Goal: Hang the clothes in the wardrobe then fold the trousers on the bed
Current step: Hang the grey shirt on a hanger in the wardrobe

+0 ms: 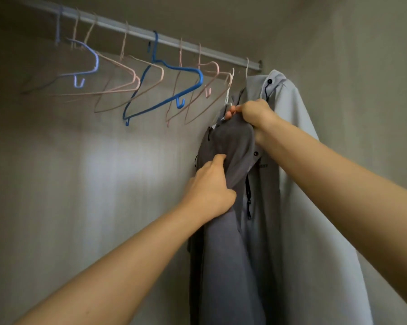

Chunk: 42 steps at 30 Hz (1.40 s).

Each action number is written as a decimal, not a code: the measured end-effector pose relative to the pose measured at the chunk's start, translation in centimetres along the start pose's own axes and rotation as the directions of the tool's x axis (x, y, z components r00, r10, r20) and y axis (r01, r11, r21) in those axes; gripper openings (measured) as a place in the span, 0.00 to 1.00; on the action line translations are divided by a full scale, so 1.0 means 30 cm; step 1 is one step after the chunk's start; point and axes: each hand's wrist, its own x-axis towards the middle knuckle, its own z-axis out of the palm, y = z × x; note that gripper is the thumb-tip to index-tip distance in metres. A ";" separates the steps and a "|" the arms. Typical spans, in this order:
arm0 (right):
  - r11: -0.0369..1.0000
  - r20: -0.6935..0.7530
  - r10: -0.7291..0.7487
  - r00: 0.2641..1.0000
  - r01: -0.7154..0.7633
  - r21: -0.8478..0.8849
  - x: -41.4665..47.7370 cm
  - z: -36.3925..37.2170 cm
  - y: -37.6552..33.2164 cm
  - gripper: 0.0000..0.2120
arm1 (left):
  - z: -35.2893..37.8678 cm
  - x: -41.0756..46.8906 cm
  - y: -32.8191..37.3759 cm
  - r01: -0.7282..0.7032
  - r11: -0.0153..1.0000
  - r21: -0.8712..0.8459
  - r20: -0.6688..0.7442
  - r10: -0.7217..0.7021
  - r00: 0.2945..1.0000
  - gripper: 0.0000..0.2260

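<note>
Right hand (256, 113): fingers pinch the top of the dark grey garment (223, 254) at a white hanger (228, 92). Left hand (209, 186): fingers curl into bunched cloth lower down. The garment hangs creased, touching a pale jacket (291, 160) at the right end of the rail (132, 30). Empty hangers (199, 78) occupy the rail to the left.

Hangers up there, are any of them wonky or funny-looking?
Yes. The blue hanger and the pink hangers beside it hang tilted at different angles on the rail, not level. None looks broken.
</note>
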 end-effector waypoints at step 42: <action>0.016 0.432 -0.387 0.815 0.475 -0.880 0.064 -0.006 0.052 0.22 | 0.123 0.120 -0.177 0.007 0.998 0.061 -0.240 0.008 0.971 0.11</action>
